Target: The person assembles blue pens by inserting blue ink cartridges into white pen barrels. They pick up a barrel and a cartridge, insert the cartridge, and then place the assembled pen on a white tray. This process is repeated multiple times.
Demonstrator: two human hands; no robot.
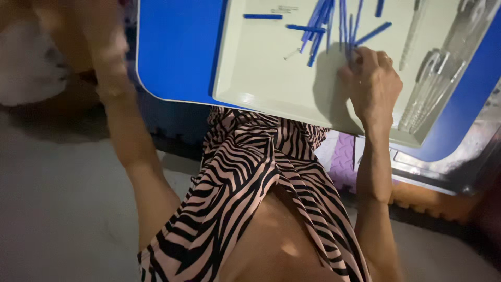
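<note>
Right hand (371, 83) resting on pale green tray (261, 73), fingers curled onto blue pen parts (323, 23) heaped near its far side, seemingly pinching one. Clear pen barrels (433, 83) sorted apart at right. Left hand (107, 78) off-tray, blurred; fingers' state impossible to tell.

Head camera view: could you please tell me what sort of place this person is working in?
Probably a home or small workshop floor used for hand assembly: a low blue table holds a pale tray of blue pen parts and clear pen barrels, with foam floor mats beneath.
</note>
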